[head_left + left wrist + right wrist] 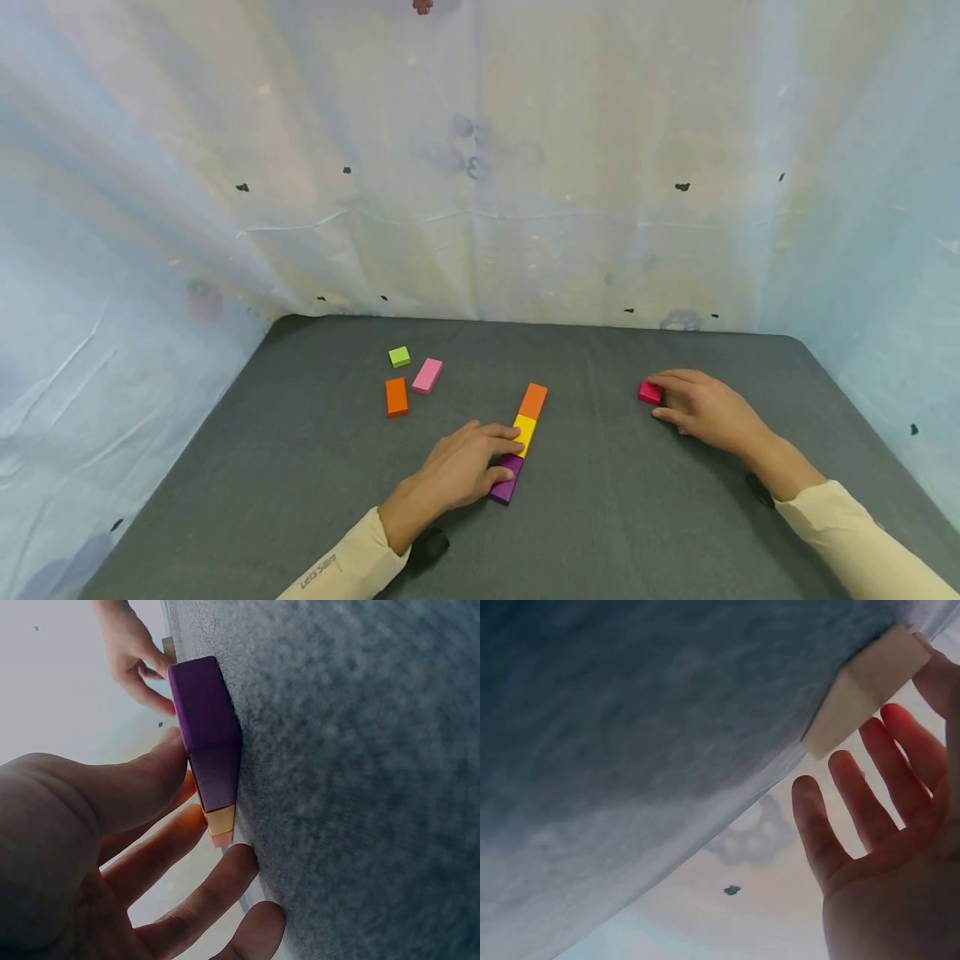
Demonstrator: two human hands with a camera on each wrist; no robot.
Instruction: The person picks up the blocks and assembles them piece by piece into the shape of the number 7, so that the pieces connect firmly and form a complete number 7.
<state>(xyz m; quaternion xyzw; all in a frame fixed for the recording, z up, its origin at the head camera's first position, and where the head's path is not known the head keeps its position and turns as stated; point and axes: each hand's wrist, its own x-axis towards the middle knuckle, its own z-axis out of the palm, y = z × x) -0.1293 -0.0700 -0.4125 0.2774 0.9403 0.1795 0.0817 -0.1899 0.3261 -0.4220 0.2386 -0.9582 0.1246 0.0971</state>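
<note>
In the head view my left hand (465,467) lies over a slanted row of blocks laid end to end. Its thumb touches the purple block (506,487), with two fingertips on the yellow block (527,432). An orange block (533,401) forms the row's far end. The left wrist view shows the purple block (206,712) nearest, thumb along its top and the other fingers loosely spread. To the right, my right hand (708,410) has its fingertips at a red block (649,392). In the right wrist view, relaxed fingers lie beside a block (866,694) that looks pale there.
Left of the row, a green block (400,357), a pink block (427,377) and another orange block (397,397) lie apart on the dark grey table (300,500). A pale patterned curtain (480,167) rises behind the table and along its sides.
</note>
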